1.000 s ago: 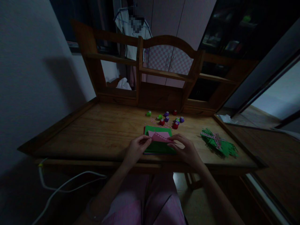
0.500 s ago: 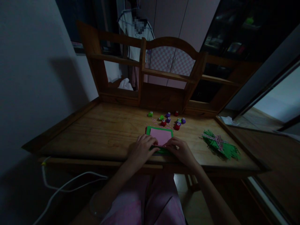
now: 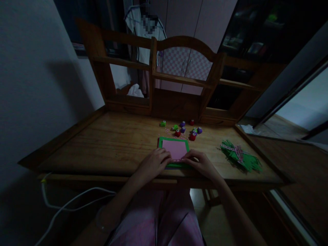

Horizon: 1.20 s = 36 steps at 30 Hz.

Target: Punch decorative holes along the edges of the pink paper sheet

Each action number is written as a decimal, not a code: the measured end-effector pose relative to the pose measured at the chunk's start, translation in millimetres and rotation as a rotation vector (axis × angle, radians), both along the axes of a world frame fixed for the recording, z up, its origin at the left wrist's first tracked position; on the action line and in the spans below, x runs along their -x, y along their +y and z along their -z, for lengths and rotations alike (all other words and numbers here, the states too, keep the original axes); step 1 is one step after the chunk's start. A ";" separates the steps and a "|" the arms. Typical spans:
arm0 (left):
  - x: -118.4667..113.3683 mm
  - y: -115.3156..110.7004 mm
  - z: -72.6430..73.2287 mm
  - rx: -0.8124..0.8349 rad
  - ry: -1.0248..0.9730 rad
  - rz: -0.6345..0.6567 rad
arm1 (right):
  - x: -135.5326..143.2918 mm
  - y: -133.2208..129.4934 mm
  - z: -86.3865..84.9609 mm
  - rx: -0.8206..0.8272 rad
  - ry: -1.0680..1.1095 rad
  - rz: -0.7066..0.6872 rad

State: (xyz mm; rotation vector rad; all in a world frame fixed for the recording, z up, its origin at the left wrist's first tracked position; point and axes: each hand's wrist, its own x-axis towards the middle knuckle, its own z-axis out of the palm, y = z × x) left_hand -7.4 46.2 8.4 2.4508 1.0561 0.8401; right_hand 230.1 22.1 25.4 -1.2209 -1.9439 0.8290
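A pink sheet lies on a larger green sheet near the desk's front edge, with a dark layer showing under the green. A narrow pink strip with pale dots runs along the pink sheet's lower edge. At its left end the curled fingers of my left hand press together on it. My right hand pinches the other end between thumb and bent fingers. Both fingertips are partly hidden. Just beyond the sheets lie small pink bits.
Several small red, purple and green capped pots, such as a red pot, stand behind the sheets. To the right lies a pile of fringed green pieces with pink strips across it. A wooden shelf unit borders the desk's back.
My left hand's thumb has drawn in from the lower green edge toward its fingers. The right hand stays pinched at nearly the same place. The view has shifted slightly.
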 end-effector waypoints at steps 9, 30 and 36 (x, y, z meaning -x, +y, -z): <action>-1.9 3.5 1.6 -0.049 0.101 0.001 | 0.7 1.2 -0.8 0.021 -0.071 -0.025; -0.2 10.7 3.1 -0.071 0.200 0.063 | 4.7 11.5 -1.0 0.111 -0.170 -0.078; 1.1 14.3 5.1 -0.083 0.195 0.103 | 5.9 16.6 1.5 0.141 -0.233 -0.059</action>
